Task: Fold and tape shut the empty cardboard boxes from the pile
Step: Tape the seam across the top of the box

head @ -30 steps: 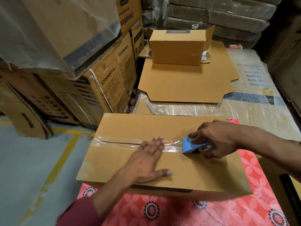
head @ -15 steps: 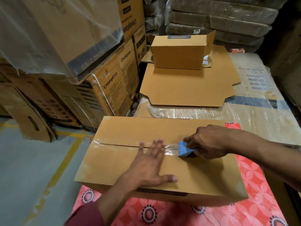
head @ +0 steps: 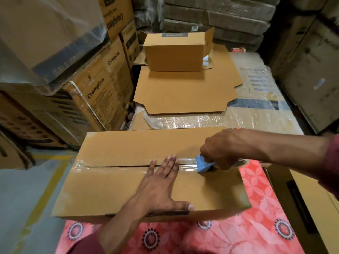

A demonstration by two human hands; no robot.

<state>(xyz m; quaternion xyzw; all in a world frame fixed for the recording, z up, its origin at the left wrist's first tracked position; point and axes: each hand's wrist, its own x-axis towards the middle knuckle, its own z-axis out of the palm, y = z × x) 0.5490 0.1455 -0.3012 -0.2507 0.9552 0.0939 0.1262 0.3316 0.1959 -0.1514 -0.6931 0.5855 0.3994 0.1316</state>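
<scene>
A closed brown cardboard box (head: 113, 182) lies on a red flowered cloth (head: 255, 226) in front of me. Clear tape (head: 102, 164) runs along its centre seam from the left end. My left hand (head: 161, 182) lies flat on the lid with straight fingers over the taped seam. At the seam's right part my right hand (head: 222, 149) grips a blue tape dispenser (head: 202, 164); its roll shows only as an edge behind the hand.
A flattened cardboard sheet (head: 185, 96) lies beyond on a plastic-wrapped pallet (head: 256, 121), with a small folded box (head: 174, 52) standing on it. Stacked printed cartons (head: 99, 92) rise at the left, more cartons (head: 308, 74) at the right. Grey floor with a yellow line (head: 36, 195) lies left.
My right hand with the dispenser shifted slightly along the seam. My left hand stayed flat on the lid. The camera tilted a little.
</scene>
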